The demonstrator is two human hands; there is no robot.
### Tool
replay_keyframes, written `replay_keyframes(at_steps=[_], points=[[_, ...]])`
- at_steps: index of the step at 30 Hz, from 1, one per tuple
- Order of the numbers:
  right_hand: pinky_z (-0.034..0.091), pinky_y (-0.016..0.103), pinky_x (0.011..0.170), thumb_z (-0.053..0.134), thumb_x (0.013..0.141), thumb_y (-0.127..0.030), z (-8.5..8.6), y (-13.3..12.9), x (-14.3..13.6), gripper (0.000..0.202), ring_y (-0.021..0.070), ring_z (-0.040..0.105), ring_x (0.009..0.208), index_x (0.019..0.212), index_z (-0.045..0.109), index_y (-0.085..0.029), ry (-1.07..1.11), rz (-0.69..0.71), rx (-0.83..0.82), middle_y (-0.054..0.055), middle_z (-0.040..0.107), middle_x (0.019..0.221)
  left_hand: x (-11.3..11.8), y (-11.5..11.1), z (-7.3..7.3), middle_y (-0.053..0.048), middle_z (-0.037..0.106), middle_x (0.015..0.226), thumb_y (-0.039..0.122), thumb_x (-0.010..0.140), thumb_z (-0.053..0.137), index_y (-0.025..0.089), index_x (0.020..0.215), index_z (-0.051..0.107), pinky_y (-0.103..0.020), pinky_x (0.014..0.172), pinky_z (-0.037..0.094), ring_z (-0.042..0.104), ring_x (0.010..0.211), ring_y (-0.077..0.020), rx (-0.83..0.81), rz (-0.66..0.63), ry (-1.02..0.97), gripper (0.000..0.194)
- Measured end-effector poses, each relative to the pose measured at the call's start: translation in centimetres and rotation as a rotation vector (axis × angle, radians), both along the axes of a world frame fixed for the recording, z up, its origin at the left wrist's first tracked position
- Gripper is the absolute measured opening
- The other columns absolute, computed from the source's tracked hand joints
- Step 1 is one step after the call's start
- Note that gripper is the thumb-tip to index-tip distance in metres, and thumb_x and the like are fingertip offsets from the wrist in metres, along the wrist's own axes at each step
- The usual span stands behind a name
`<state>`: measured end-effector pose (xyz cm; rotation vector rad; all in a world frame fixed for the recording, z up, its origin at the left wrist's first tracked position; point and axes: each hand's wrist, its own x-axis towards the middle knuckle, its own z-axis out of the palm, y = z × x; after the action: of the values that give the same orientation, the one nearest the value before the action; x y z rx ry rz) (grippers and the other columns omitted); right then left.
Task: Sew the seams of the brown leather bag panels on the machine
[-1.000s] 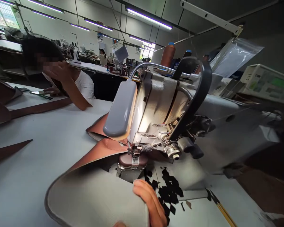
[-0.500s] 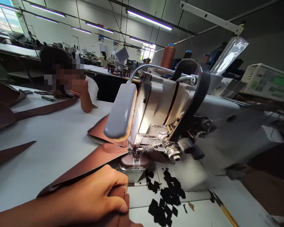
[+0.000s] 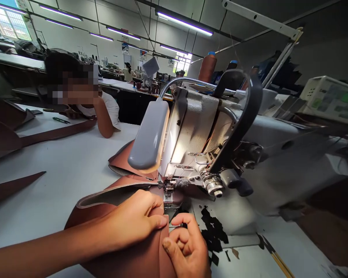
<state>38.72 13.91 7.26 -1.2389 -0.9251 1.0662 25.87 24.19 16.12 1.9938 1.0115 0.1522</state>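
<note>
The left hand (image 3: 136,218) lay palm-down on the brown leather panel (image 3: 124,255), fingers curled and closed over a folded edge, thumb pressed along the crease just short of the presser foot (image 3: 168,190). The right hand (image 3: 187,247) sat just beside it, loosely curled, forefinger and thumb pinching the same edge from the near side; the two hands were touching or nearly so. The panel ran from the lower frame across the tabletop (image 3: 60,173) up under the foot of the industrial sewing machine (image 3: 208,135), its far portion emerging behind the needle area. A grey lamp (image 3: 149,135) on a flexible neck hung over the work and hid part of the needle bar.

Judgement: the step in hand appeared to be positioning — aligning the folded leather edge at the foot ahead of stitching. Whether the foot was lowered onto the material could not be told. The next move would call for both hands to keep the fold flat and square to the feed, fingertips held clear of the needle, which stood very near.

Black offcuts (image 3: 213,231) lay scattered on the machine bed to the right of the hands. A thread cone (image 3: 207,67) stood behind the machine head. Across the tabletop a seated co-worker's arm (image 3: 103,119) rested near further brown leather strips (image 3: 52,133), well apart from the work.
</note>
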Motion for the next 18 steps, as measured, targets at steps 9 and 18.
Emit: replay_keyframes(at_steps=[9,18], points=[[0.035,0.015,0.044,0.052,0.087,-0.029,1.8,2.3,1.2,0.015,0.006,0.046,0.044,0.093,0.059,-0.017,-0.595,-0.075,0.284,-0.006,0.049,0.053,1.4,1.7,0.7,0.003,0.038,0.055,0.017,0.074,0.042,0.014,0.057,0.04,-0.022,0.053,0.023,0.034,0.057,-0.0093,0.204,0.075,0.066,0.018],[0.051,0.012,0.056,0.056,0.082,-0.011,2.8,3.7,2.9,0.018,0.0087,0.064,0.057,0.088,0.074,-0.014,-0.814,-0.183,0.524,0.003,0.071,0.075,2.2,3.5,1.1,0.001,0.048,0.059,0.017,0.065,0.054,0.016,0.065,0.05,-0.023,0.053,0.025,0.039,0.055,-0.0122,0.308,0.153,0.164,0.004]])
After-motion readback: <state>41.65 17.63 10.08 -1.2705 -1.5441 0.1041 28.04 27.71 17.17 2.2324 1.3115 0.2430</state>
